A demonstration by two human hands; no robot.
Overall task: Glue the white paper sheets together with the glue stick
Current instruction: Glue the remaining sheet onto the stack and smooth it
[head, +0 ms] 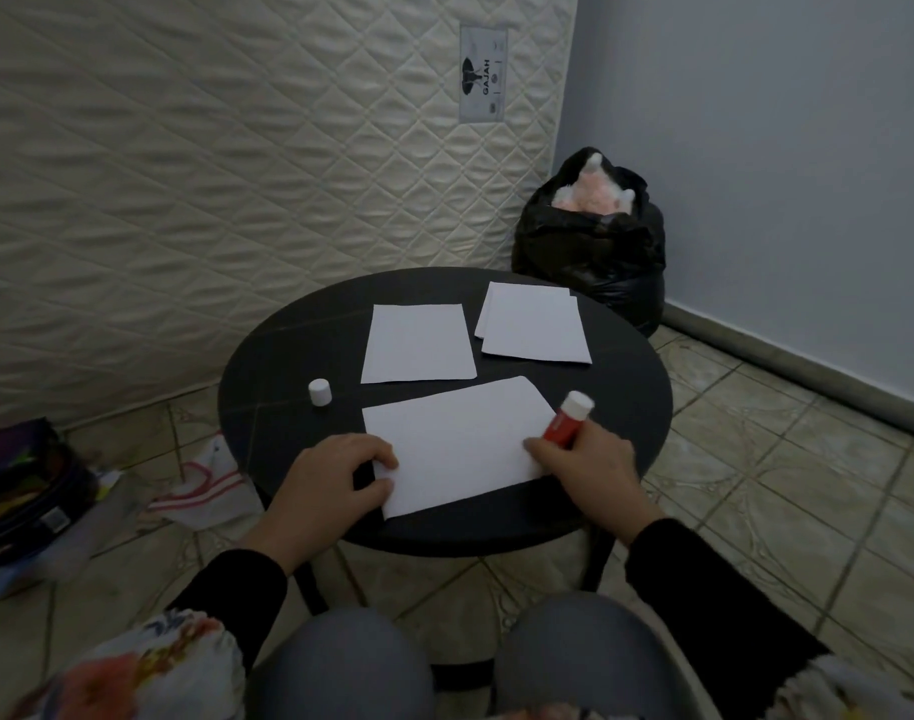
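— So where does the glue (568, 420) sit against the sheet (460, 445)?

— At its right edge. The right hand (587, 462) has its fingers curled round the red barrel, white end up and tilted away to the right, off the paper. I can't tell whether that end is a second cap or the bare stick; one cap (320, 392) stands loose on the table (267, 366), left of the sheet.

— And the sheet's long axis?

— Left to right, slightly skewed, far corner toward the glue. The left hand (335, 478) pinches the near left corner, thumb and fingers on the paper.

— So which hand is placed for the stroke?

— The right, I'd judge: tip the stick down and it can run leftward along that axis. A single sheet (418, 343) and a small stack (535, 324) wait behind, well apart from both hands.
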